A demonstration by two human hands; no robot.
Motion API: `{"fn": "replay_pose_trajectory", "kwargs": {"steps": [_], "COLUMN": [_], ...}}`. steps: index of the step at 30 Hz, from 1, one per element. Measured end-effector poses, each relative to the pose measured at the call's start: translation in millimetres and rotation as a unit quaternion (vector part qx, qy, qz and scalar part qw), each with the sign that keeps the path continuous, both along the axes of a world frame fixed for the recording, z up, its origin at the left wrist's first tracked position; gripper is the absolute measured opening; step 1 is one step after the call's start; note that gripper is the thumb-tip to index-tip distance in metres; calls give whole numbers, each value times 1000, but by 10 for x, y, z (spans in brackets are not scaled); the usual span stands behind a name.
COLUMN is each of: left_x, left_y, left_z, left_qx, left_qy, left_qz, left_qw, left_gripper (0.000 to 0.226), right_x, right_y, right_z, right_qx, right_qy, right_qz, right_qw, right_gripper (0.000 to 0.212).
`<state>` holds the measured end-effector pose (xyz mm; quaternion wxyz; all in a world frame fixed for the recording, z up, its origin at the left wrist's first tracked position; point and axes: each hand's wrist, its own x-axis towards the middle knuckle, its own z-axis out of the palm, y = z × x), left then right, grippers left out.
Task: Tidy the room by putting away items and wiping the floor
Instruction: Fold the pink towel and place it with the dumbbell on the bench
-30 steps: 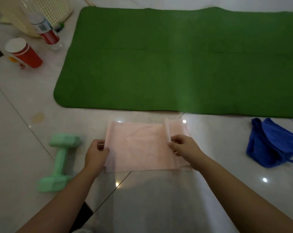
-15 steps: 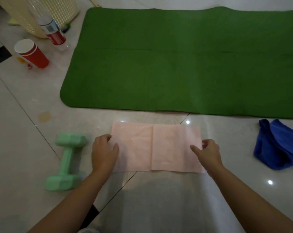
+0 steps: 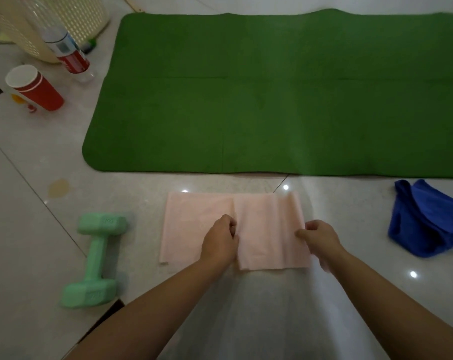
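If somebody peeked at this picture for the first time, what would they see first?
Probably the big green mat spread across the far floor. Next, the two hands, left hand and right hand, pinching a pink cloth laid flat just in front of the mat. A mint dumbbell lies to its left and a crumpled blue cloth to its right.
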<state>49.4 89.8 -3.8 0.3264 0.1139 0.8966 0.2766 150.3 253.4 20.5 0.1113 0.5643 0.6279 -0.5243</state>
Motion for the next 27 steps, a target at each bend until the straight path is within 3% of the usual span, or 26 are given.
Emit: {"fn": "replay_pose_trajectory", "kwargs": {"steps": [4,10,13,16,18,21,22,25,27], "left_x": [-76,-467,-580,-572,-541,-514,-516,-539,-549], "left_y": [-201,-961,-1245,-1321,-1299,-1252,-1239,-1212,-1199], "left_z": [55,108,67,60,64,51,42,29,25], "left_qx": [-1,-1,18,50,61,64,65,68,75], "left_qy": [54,125,87,45,26,4,-1,-15,-24], "left_qz": [25,181,262,264,252,246,243,242,239], "left_qw": [998,976,961,962,966,967,968,968,968], "left_gripper": [28,35,35,33,33,35,36,38,37], "right_x": [-168,-587,-771,-860,-832,-684,-625,-507,-516], "right_y": [-108,-568,-820,-965,-947,-777,-727,-712,-775], "right_z": [149,231,204,199,191,116,83,-21,-82], "right_qx": [-87,-130,-148,-192,-127,112,145,88,21], "right_qy": [72,124,114,119,131,105,80,0,0], "right_qz": [-1,54,98,152,174,147,133,95,65], "right_qw": [994,982,977,962,968,977,977,992,998], "right_gripper": [11,6,7,17,20,24,28,45,46]}}
